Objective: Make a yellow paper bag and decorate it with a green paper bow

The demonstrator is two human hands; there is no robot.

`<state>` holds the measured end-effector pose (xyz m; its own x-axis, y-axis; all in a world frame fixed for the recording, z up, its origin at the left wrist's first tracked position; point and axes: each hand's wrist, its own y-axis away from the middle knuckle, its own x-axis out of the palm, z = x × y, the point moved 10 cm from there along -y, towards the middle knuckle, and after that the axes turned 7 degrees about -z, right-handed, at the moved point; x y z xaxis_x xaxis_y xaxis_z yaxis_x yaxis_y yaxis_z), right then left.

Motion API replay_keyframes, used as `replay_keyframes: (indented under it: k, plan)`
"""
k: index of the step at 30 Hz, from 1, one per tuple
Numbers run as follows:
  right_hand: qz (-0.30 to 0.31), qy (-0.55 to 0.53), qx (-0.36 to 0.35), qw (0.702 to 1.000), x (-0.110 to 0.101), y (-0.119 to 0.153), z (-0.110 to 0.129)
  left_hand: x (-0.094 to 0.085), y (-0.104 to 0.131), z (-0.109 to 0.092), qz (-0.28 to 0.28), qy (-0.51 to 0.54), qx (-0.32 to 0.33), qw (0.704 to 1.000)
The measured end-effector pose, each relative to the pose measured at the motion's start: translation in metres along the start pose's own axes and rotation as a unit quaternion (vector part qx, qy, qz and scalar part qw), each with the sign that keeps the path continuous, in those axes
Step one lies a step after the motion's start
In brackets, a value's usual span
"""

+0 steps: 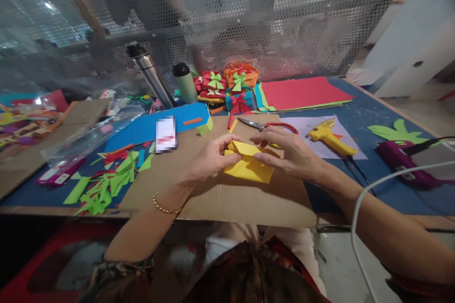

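A folded piece of yellow paper is held over the brown cardboard sheet in front of me. My left hand grips its left end between thumb and fingers. On the right side, my right hand pinches the upper flap, thumb in front and fingers behind. Just beyond lie scissors with red handles, partly behind my right hand. A yellow glue gun rests on a pale purple sheet to the right.
Green paper scraps lie at left beside a blue sheet. A steel bottle, a green tumbler, small decorated paper boxes and red sheets stand or lie behind. A white cable crosses near my right forearm.
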<state>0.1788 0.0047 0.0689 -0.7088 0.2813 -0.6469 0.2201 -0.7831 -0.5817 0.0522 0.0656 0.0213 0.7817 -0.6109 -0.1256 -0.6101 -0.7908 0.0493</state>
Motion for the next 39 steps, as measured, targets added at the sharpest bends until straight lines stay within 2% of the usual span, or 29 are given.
replay_keyframes:
  k: [3, 8, 15, 19, 23, 25, 28, 33, 36, 39]
  plan:
    - [0.015, 0.022, -0.038, 0.999, 0.007, 0.002, 0.005, 0.002, 0.001, 0.003, 0.012, 0.028, -0.014, 0.999]
    - [-0.019, 0.045, -0.074, 0.996, 0.002, 0.003, 0.011, 0.003, 0.001, 0.002, 0.040, 0.071, -0.017, 0.997]
    - [-0.018, 0.006, -0.022, 1.000, 0.001, 0.002, 0.002, 0.005, 0.001, 0.001, 0.046, 0.059, 0.001, 0.997]
    - [-0.032, -0.003, 0.013, 0.999, -0.003, 0.001, -0.007, -0.002, -0.004, 0.000, 0.001, 0.037, 0.020, 0.999]
    - [-0.039, -0.004, 0.028, 0.999, -0.004, 0.000, -0.009, -0.014, -0.008, 0.011, -0.051, 0.025, -0.021, 0.998]
    - [-0.027, -0.019, 0.027, 0.999, -0.002, 0.000, -0.007, -0.014, -0.008, 0.014, -0.044, 0.023, -0.034, 0.998]
    - [-0.017, -0.050, 0.041, 0.998, -0.004, 0.000, -0.007, -0.007, -0.007, 0.010, -0.005, 0.043, -0.026, 0.999]
    - [-0.076, -0.059, 0.146, 0.985, -0.023, 0.000, -0.035, -0.004, -0.004, -0.003, -0.001, 0.030, 0.031, 0.999]
    - [-0.011, -0.094, 0.176, 0.980, -0.012, 0.000, -0.042, -0.004, -0.002, -0.007, -0.003, 0.008, 0.056, 0.998]
    - [0.073, -0.142, 0.187, 0.969, 0.005, 0.003, -0.035, -0.004, -0.001, -0.011, -0.003, -0.008, 0.074, 0.997]
